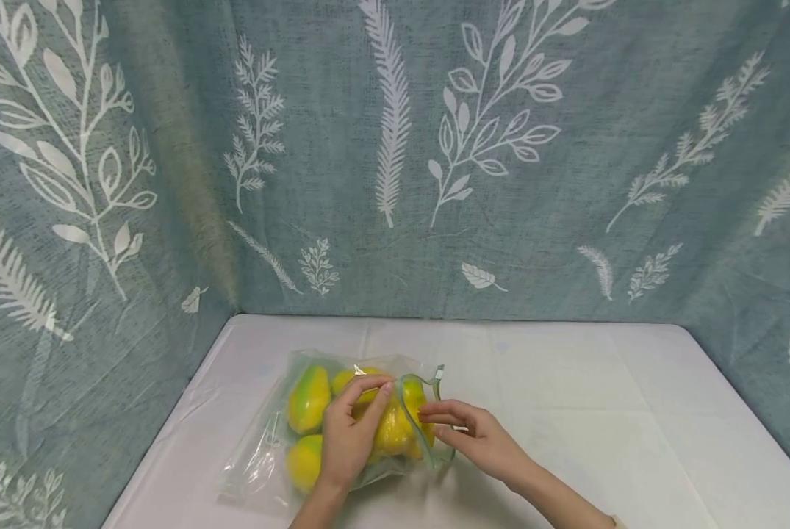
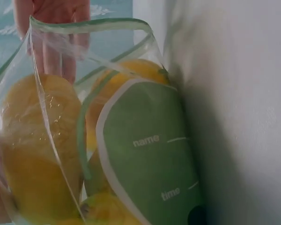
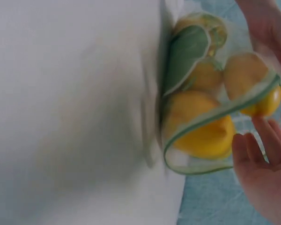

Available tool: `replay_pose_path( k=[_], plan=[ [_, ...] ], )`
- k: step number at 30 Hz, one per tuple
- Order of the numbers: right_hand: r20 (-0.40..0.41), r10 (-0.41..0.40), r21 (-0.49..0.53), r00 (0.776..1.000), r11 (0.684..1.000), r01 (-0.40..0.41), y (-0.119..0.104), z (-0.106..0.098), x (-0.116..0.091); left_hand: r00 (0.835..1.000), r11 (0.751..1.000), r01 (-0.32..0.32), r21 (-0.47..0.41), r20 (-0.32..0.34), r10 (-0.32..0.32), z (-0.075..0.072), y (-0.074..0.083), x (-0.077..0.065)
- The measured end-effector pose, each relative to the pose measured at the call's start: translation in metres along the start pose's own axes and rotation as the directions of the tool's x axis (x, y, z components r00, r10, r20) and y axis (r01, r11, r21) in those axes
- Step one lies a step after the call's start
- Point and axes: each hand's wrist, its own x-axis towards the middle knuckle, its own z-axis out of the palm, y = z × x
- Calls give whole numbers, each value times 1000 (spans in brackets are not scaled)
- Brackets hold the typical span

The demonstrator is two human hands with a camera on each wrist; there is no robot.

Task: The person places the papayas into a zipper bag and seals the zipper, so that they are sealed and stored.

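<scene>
A clear zip bag (image 1: 260, 450) with green edging lies on its side on the table. Inside are several yellow-green mangoes (image 1: 309, 400). My left hand (image 1: 350, 437) reaches over the bag, thumb and index finger pinching the film near its mouth. The green rim (image 1: 406, 404) gapes toward the right. At that opening is my right hand (image 1: 479, 438), its fingers extended and holding nothing, fingertips close to the nearest mango (image 3: 196, 124). A green label panel (image 2: 147, 140) printed "name" and "time" shows on the bag's underside in the left wrist view.
The white-covered table (image 1: 600, 411) extends to the right of the bag and behind it. Blue-green curtains (image 1: 342, 184) with white leaf prints enclose the back and both sides.
</scene>
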Motion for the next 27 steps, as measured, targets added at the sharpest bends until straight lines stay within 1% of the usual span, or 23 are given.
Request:
replay_pose_path(
  k=[2, 5, 7, 9, 10, 11, 13, 14, 15, 16, 17, 18, 20, 23, 25, 27],
  plan=[
    [39, -14, 5, 999, 1000, 14, 0, -3, -1, 998, 997, -63, 46, 20, 62, 1, 0, 0],
    [77, -21, 19, 997, 1000, 20, 1, -9, -2, 986, 982, -156, 102, 68, 149, 3, -1, -1],
    [49, -8, 30, 999, 1000, 6, 2, -13, -2, 977, 972, -197, 125, 103, 185, 5, -3, -2],
    [-35, 32, 44, 999, 999, -30, 4, -17, -1, 970, 965, -221, 143, 138, 202, 8, -5, -5],
    [-95, 58, 50, 994, 997, -53, 5, -20, -1, 966, 962, -229, 151, 154, 206, 9, -6, -6],
    [-163, 90, 62, 982, 995, -81, 6, -22, -1, 962, 957, -241, 161, 169, 214, 11, -8, -8],
    [-292, 144, 89, 946, 988, -123, 10, -25, 1, 956, 948, -257, 188, 191, 222, 13, -10, -11],
    [-341, 165, 98, 926, 985, -139, 12, -26, 2, 954, 943, -264, 204, 200, 224, 14, -11, -13],
    [-381, 178, 99, 907, 984, -151, 15, -27, 3, 951, 937, -272, 217, 208, 228, 15, -12, -14],
    [-408, 186, 98, 894, 982, -160, 18, -28, 4, 950, 933, -275, 232, 216, 226, 16, -14, -16],
    [-424, 195, 100, 884, 981, -168, 21, -29, 5, 948, 928, -279, 248, 225, 226, 17, -15, -17],
    [-431, 198, 101, 880, 980, -171, 24, -29, 6, 946, 923, -282, 261, 233, 224, 17, -16, -19],
    [-432, 211, 101, 877, 977, -186, 31, -31, 9, 941, 913, -295, 283, 253, 226, 19, -18, -21],
    [-428, 234, 113, 873, 972, -205, 38, -34, 13, 926, 900, -322, 295, 294, 235, 22, -19, -24],
    [-426, 243, 119, 871, 970, -212, 41, -35, 15, 920, 898, -319, 303, 326, 217, 23, -19, -26],
    [-425, 242, 115, 872, 970, -213, 43, -36, 18, 916, 901, -307, 306, 352, 192, 24, -18, -27]
  ],
)
